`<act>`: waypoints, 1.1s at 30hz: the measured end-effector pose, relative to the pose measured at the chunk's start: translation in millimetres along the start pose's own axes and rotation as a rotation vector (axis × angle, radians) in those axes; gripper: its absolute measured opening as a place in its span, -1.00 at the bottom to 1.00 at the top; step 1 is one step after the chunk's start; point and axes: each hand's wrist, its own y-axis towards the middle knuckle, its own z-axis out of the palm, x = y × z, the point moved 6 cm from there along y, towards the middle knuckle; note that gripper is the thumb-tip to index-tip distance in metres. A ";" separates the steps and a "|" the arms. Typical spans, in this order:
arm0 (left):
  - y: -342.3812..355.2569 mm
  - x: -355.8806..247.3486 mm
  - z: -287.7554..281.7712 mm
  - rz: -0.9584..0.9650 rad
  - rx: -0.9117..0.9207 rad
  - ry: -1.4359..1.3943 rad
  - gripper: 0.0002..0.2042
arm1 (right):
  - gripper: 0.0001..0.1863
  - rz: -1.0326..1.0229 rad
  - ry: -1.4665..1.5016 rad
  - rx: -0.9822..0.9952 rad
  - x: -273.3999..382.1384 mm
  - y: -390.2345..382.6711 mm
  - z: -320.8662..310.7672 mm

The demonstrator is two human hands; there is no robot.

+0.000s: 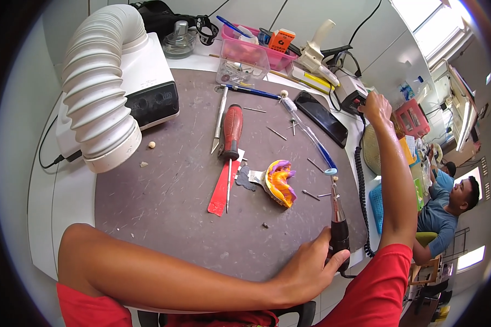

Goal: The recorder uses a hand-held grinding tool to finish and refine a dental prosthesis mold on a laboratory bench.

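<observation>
My left hand (pixel 312 258) reaches across to the right and is closed around a black rotary handpiece (pixel 339 234). Its metal nose points away from me, with a small bit at the tip. My right hand (pixel 377 107) is at the front of a white control box (pixel 350 90), fingers bent together; what they grip there is hidden. On the grey mat (pixel 163 201) lies an orange, yellow and purple dental impression (pixel 280 184) in a tray. Several loose burs, including a thin metal bur (pixel 276 133), are scattered beyond the handpiece.
A red-handled screwdriver (pixel 233 131), a knife (pixel 220 120), a red strip (pixel 219 193), a brush (pixel 311 131) and a phone (pixel 322 117) lie on the mat. A ribbed white hose (pixel 95 92) arches at left. Pink tray (pixel 245 48) behind; coiled cord (pixel 361 191) at right. Another person (pixel 447 212) sits beyond.
</observation>
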 end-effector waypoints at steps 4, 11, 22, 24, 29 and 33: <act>-0.2 -0.1 0.3 -0.054 0.062 0.073 -0.68 | -0.56 0.006 0.021 -0.010 1.3 -4.3 -1.2; -0.3 -0.3 1.1 0.021 -0.006 -0.003 -0.73 | -0.58 0.003 0.026 -0.032 0.3 -3.7 4.8; 0.0 2.0 1.3 0.019 -0.011 0.010 -0.73 | -0.52 -0.008 0.030 -0.007 -2.5 1.2 11.2; 0.3 2.8 0.5 0.016 -0.012 0.001 -0.73 | -0.52 -0.008 0.030 -0.006 -1.4 0.2 11.7; 0.7 2.9 1.3 -0.062 0.055 0.029 -0.70 | -0.58 0.002 0.028 -0.038 0.0 -2.2 8.1; 0.8 -0.3 0.0 -0.062 0.064 0.052 -0.70 | -0.58 0.010 0.040 -0.044 -0.3 -0.6 9.0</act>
